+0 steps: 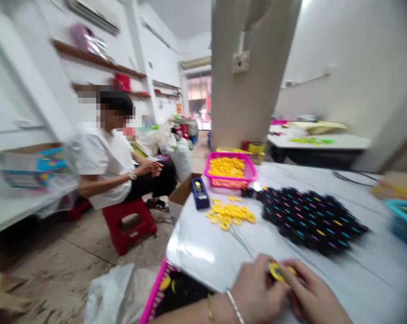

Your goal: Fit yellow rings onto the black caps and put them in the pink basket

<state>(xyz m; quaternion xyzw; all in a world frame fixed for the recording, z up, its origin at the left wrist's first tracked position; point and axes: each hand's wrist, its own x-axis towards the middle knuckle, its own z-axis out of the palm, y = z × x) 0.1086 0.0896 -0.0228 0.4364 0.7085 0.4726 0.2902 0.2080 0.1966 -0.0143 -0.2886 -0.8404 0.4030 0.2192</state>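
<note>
Over the near edge of the table, my left hand [257, 288] and my right hand [311, 290] meet around a small yellow ring-shaped piece [275, 272]. Fingers of both hands are closed on it, and a dark part seems to sit at its middle. What lies underneath is hidden by my fingers. Loose yellow rings [232, 213] form a scattered pile beyond my hands. To the right, many black round pieces [311, 220] with coloured marks stand packed together.
A pink basket [252, 168] of yellow pieces and a blue tape dispenser [199, 193] stand at the table's far left. Below the near edge is a pink crate [155, 288] with dark pieces. A turquoise basket [400, 220] sits right. A person [105, 157] sits on a red stool [129, 225].
</note>
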